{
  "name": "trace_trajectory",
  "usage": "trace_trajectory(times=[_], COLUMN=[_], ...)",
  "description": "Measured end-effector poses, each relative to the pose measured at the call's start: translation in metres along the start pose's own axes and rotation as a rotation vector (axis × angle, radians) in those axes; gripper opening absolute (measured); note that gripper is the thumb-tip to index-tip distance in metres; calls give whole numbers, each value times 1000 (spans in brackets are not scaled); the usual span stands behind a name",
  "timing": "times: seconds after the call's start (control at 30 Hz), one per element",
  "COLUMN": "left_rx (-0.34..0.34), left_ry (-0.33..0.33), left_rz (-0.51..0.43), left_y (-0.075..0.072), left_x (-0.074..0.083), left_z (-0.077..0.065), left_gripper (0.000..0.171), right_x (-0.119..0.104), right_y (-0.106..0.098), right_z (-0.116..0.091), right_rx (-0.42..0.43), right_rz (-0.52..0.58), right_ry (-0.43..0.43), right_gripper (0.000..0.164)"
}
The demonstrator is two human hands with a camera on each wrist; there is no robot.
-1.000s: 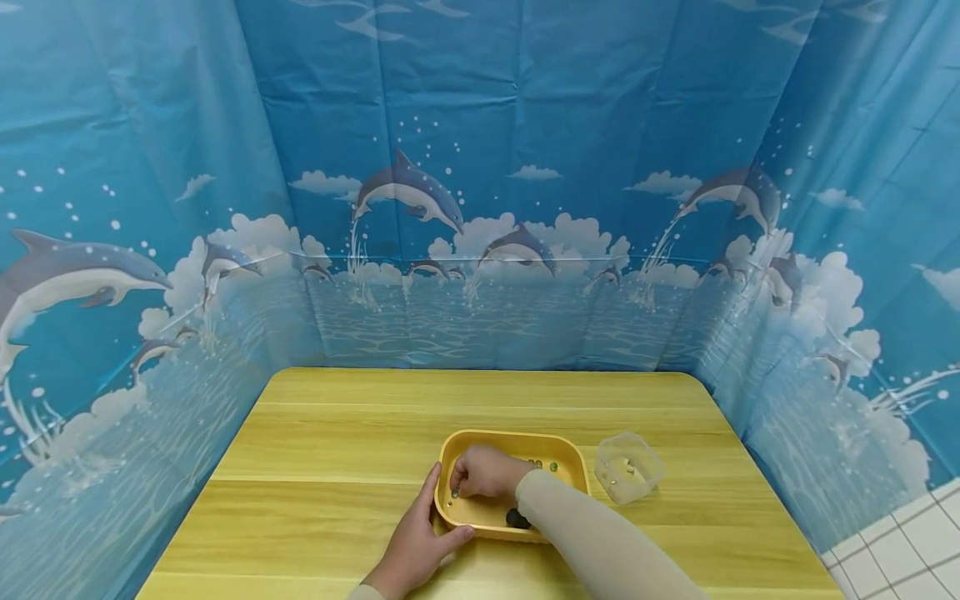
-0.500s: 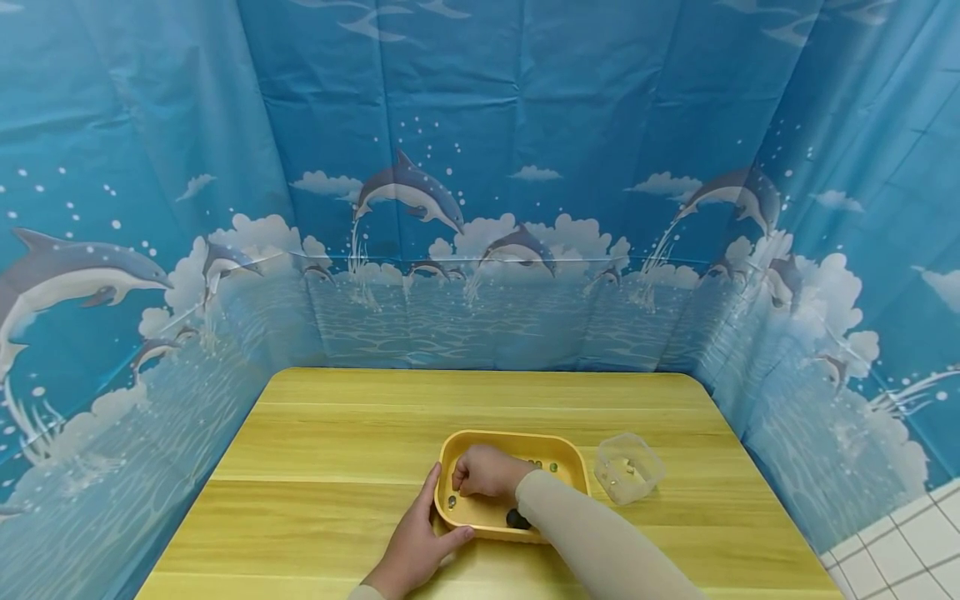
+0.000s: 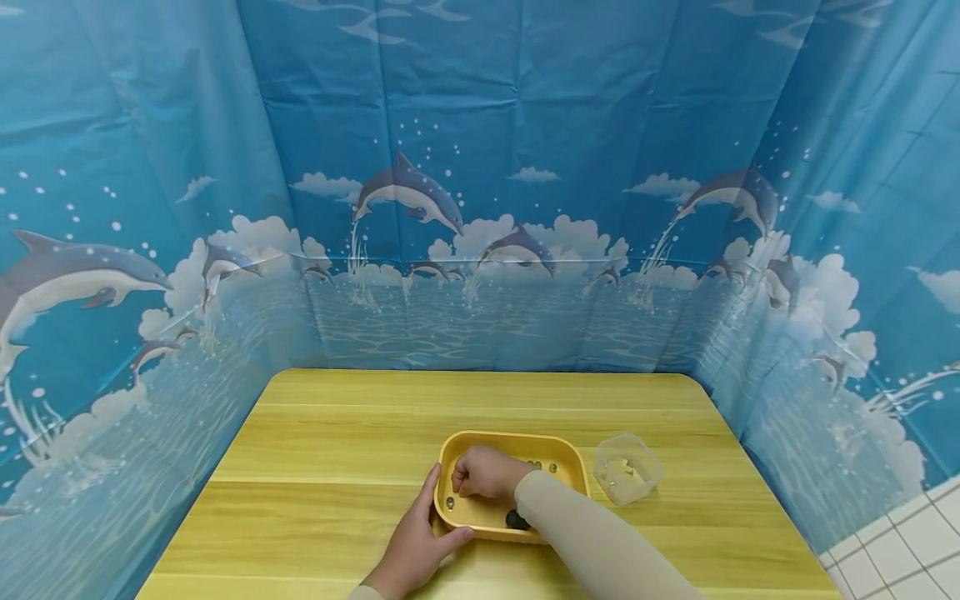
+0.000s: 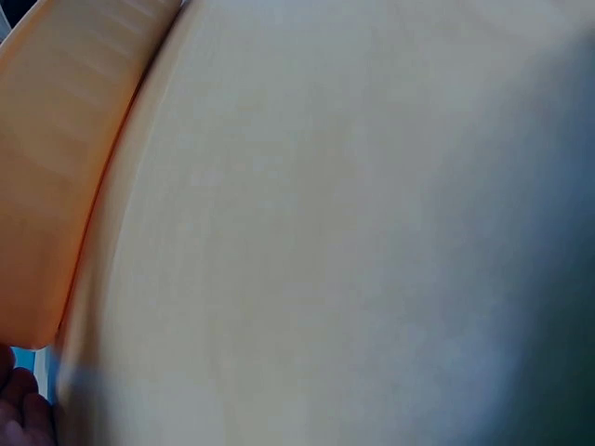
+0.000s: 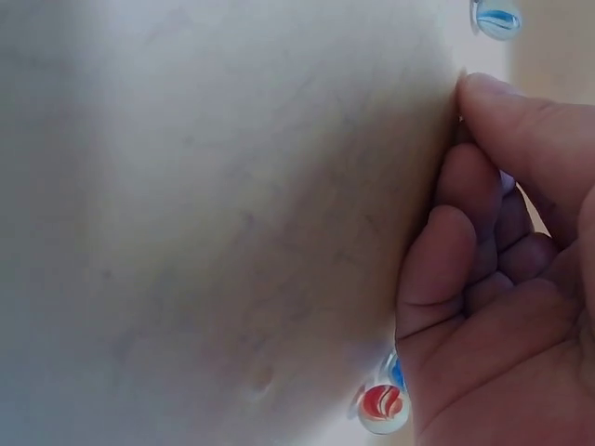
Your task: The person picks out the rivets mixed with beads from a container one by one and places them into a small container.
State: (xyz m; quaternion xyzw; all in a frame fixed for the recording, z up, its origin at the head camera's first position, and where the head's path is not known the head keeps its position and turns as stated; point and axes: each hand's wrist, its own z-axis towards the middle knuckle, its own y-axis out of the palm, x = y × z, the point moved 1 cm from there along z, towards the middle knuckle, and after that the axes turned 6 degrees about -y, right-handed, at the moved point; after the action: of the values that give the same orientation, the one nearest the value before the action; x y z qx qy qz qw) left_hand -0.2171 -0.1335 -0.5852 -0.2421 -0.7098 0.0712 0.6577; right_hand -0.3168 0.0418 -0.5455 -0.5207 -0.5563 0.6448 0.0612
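Observation:
A yellow tray [image 3: 487, 528] with rounded corners sits on the table. My left hand [image 3: 416, 542] holds its near left corner, fingers along the left side and thumb at the front. My right hand [image 3: 483, 473] reaches down inside with fingers curled; whether a marble is pinched there I cannot tell. Just left of those fingers lies a small marble [image 3: 450, 503]. In the right wrist view a clear blue-swirled marble [image 5: 497, 19] lies beyond the thumb, and a red-swirled marble [image 5: 383, 407] beside a blue one by the palm. Several marbles, including a green marble [image 3: 552, 467], line the far right.
Beneath the right forearm, a dark round object [image 3: 516, 520] lies in the tray's near part. A clear plastic container [image 3: 628, 492] holding several small pale pieces stands right of the tray. The wooden-look table [image 3: 337, 450] ends at a dolphin-print curtain [image 3: 495, 317].
My right fingertips, at the left-end marbles a second ago, have drawn slightly away from them, and a marble there shows more plainly. My left hand stays at the tray's corner.

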Motion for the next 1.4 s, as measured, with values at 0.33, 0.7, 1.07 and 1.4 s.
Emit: trace_trajectory(times=[0.33, 0.7, 1.07, 1.4], left_rx=[-1, 8, 11, 22], left_ry=[3, 1, 5, 17], left_rz=[-4, 5, -43, -52], left_y=[0, 0, 0, -2], left_x=[0, -1, 0, 4], left_z=[0, -2, -3, -2], left_gripper=[117, 116, 117, 102], right_x=[1, 6, 13, 19], right_y=[-2, -3, -32, -86], right_z=[-3, -4, -14, -41], right_rx=[10, 33, 72, 153], right_rz=[78, 150, 163, 210], right_ry=[33, 21, 44, 96], right_gripper=[10, 9, 11, 17])
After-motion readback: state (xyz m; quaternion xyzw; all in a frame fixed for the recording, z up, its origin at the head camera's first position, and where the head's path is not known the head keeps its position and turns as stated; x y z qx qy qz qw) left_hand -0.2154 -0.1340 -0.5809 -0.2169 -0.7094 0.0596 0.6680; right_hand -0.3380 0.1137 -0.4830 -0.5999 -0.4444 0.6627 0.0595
